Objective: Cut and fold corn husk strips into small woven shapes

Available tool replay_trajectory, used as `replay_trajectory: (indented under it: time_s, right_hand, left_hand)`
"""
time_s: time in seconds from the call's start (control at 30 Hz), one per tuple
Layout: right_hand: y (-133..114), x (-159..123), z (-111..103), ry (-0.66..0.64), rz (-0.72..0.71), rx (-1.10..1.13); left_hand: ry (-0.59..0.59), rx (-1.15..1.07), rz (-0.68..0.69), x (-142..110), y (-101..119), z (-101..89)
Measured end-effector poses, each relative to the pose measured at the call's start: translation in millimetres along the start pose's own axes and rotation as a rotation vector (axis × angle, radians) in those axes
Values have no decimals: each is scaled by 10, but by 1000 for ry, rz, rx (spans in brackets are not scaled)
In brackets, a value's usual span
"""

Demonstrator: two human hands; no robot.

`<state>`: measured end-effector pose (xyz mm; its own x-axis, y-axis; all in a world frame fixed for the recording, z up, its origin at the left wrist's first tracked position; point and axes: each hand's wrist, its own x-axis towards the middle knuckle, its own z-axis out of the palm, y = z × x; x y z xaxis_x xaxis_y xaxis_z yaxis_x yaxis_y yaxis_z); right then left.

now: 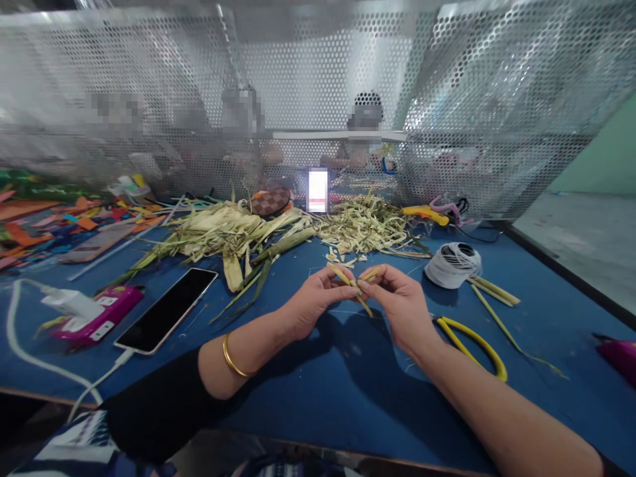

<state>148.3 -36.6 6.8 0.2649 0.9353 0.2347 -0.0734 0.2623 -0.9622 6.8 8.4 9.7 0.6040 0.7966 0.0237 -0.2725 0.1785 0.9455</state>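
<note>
Above the blue table my left hand (322, 295) and my right hand (395, 297) meet, fingertips pinched together. Between them are yellowish stalk pieces (366, 307) that cross each other; my fingers cover the crossing point. My left hand grips the piece slanting up to the left, and my right hand holds the one slanting up to the right. A thin pale thread seems to run below my fingers. To the right of my right hand lie pliers with yellow handles (479, 344), and behind them stands a spool of white thread (451, 266).
Dry husks (213, 228) and a heap of shredded strips (368, 225) lie at the back. A phone (169, 310) is cabled to a magenta power strip (102, 315) on the left. Cut stalks (497, 291) lie right. A perforated metal screen (308, 73) closes the back; people sit behind it.
</note>
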Motion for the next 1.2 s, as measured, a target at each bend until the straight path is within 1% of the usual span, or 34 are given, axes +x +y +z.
replay_trajectory:
  time_s: [0.1,0.2,0.27,0.33,0.43,0.5,0.57,0.7,0.8,1.0,1.1,1.2]
  right_hand:
    - [10,7,-6,3,19,-21]
    - [17,5,-20,-16,14,-67]
    - [16,-3,-36,-33,-17,-117]
    - [12,-12,-55,-30,-83,-215]
    - [3,-19,-81,7,-239,-438]
    - [-5,-14,-92,2,-290,-523]
    - [-16,-1,-95,-28,-252,-502]
    - [-32,31,-85,-70,-112,-372]
    - [-30,42,-72,-66,-85,-339]
    - [-6,25,-66,-65,-134,-375]
    - [17,5,-79,-33,-197,-443]
    - [34,-14,-86,3,-278,-524]
  left_hand:
    - [-10,21,47,-1,5,8]
    - [-22,37,42,-4,16,20]
    - [-33,37,30,-7,21,24]
    - [-47,30,14,-9,20,20]
    - [-75,7,-19,-11,9,2]
    - [-80,-18,-41,-11,2,-9]
    - [-74,-48,-71,-10,0,-14]
    - [-53,-95,-124,-4,6,-12]
    - [-40,-89,-126,0,7,-12]
    - [1,46,-164,-5,5,-17]
    - [3,50,-211,-1,21,-23]
    - [5,61,-213,7,39,-27]
